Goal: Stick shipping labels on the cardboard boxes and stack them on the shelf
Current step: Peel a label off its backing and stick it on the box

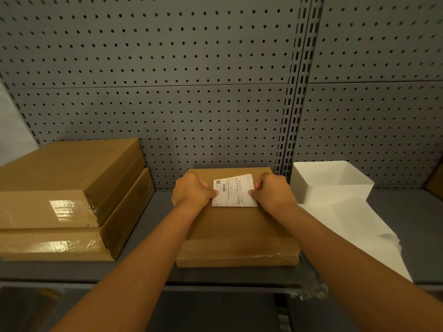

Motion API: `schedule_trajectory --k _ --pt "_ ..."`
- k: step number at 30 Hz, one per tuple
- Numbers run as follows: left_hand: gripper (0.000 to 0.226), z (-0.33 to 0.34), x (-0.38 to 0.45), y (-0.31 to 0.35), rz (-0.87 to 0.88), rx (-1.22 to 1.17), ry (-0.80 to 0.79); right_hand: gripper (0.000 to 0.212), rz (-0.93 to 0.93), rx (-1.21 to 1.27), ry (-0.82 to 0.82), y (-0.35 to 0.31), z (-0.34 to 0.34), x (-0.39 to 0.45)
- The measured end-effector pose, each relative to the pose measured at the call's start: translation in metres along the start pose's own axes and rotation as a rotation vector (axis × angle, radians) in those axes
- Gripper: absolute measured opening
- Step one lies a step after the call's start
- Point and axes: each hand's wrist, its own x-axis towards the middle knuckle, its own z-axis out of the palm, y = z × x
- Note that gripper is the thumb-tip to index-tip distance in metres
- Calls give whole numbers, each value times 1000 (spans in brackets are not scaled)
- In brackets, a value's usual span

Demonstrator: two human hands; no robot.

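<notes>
- One shipping label (234, 191), a white rectangle printed with a small square code, a barcode and rows of text, lies on the far half of the top of a flat cardboard box (236, 226); its far right corner stands slightly lifted and the sheet sits a little askew to the box edges.
- Two hands are on it: the left hand (191, 191) has its fingers curled, with the thumb tip pressing the label's left edge; the right hand (273, 190) is likewise curled, thumb and fingertips pinching the label's right edge.
- That box is brown, shallow, sealed with clear glossy tape along its near side, and rests in the middle of the grey shelf (153, 269), its far edge close to the back panel.
- Three cardboard boxes in plain view in all: besides the labelled one, a stack of two (69, 200) stands to the left, one on top of the other, both brown and taped with shiny clear tape; no label shows on their visible faces.
- A brown edge at the far right may be another box; too little shows to tell.
- One white open bin (333, 182) stands just right of the middle box, against the back.
- White sheets (354, 231) lie spread on the shelf in front of the bin.
- A grey perforated back panel (167, 92) with slotted uprights rises behind everything.
</notes>
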Motion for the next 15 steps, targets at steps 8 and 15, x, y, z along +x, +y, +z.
schedule_trajectory --k 8,15 --pt "7 -1 -7 -5 206 -26 -26 5 -118 145 139 2 -5 -9" --pt "35 11 -22 -7 503 176 -152 33 -384 -40 -73 -9 2 -29"
